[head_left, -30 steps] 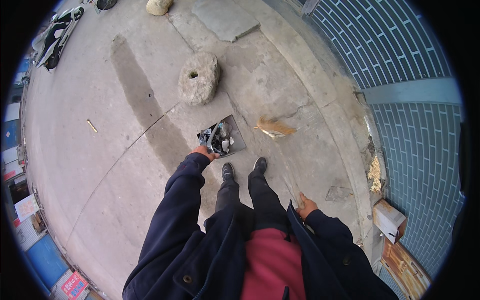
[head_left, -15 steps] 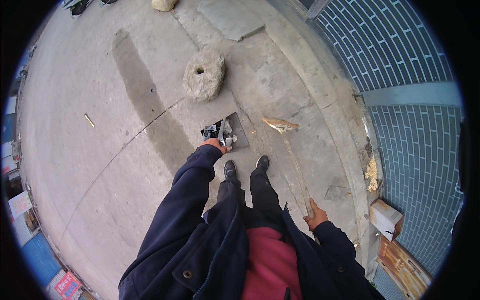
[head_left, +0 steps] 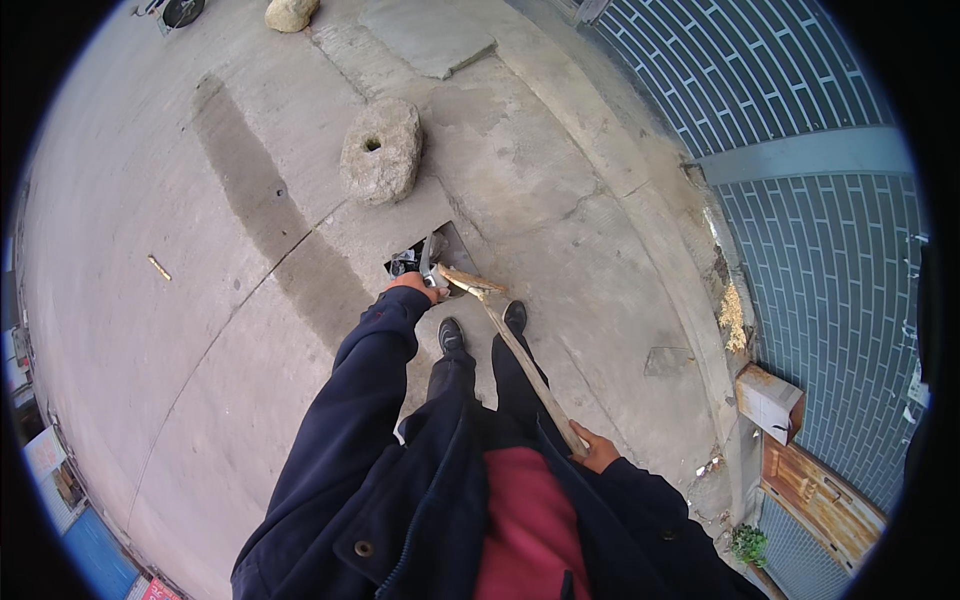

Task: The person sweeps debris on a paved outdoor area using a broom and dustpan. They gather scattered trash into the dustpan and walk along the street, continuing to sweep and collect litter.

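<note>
My left hand (head_left: 418, 284) is closed on the near side of a dustpan (head_left: 461, 254), which hangs low in front of my shoes. Black and pale litter (head_left: 404, 262) fills the pan's left part, and a light grey upright piece stands beside it. My right hand (head_left: 597, 450) grips the long wooden handle of a broom (head_left: 528, 368) near my right hip. The worn, straw-coloured broom head (head_left: 470, 281) overlaps the near right edge of the pan from this viewpoint. Whether the two touch, I cannot tell.
A round stone with a central hole (head_left: 381, 152) lies ahead on the concrete. Another stone (head_left: 290, 13) sits farther off. Along the right run a raised kerb and a brick-patterned wall (head_left: 822, 255), with a cardboard box (head_left: 770, 402) beside it. A small yellowish scrap (head_left: 159, 267) lies at left.
The broom has swung left, bringing its head from the ground on the right over to the dustpan. My right hand has moved left with it. My view has shifted slightly.
</note>
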